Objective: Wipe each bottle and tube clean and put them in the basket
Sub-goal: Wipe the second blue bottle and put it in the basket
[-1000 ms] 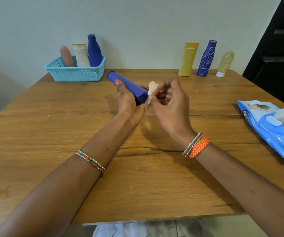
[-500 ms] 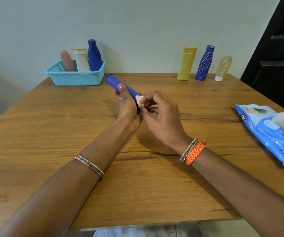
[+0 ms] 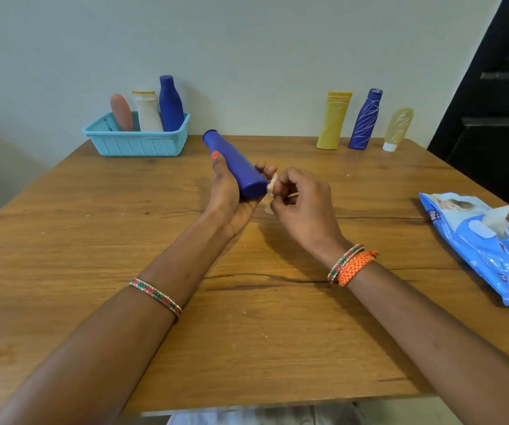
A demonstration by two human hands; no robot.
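Head view, hands: the left hand (image 3: 231, 191) cradles a blue tube (image 3: 234, 165) in its palm, thumb laid along the side and fingers curled beneath; the tube lies tilted, its far end pointing toward the basket.
Right hand: the right hand (image 3: 303, 207) pinches a small crumpled wipe (image 3: 272, 186) between its fingertips, pressed against the near flat end of the tube; most of the wipe is hidden behind the fingers.
Basket: a light blue basket (image 3: 136, 144) sits at the far left of the wooden table (image 3: 93, 246), holding 3 upright items: a pink tube (image 3: 121, 111), a white bottle (image 3: 147, 110) and a dark blue bottle (image 3: 171, 102); their lower parts are hidden by the basket wall.
Waiting items: at the far right edge stand a yellow tube (image 3: 334, 119), a patterned blue bottle (image 3: 365, 119) and a pale tube (image 3: 397, 128) with a white cap.
Wipe pack: a blue wipe pack (image 3: 489, 250) lies at the right, cut off by the frame edge, 1 sheet poking out; its print is too small to read in full.
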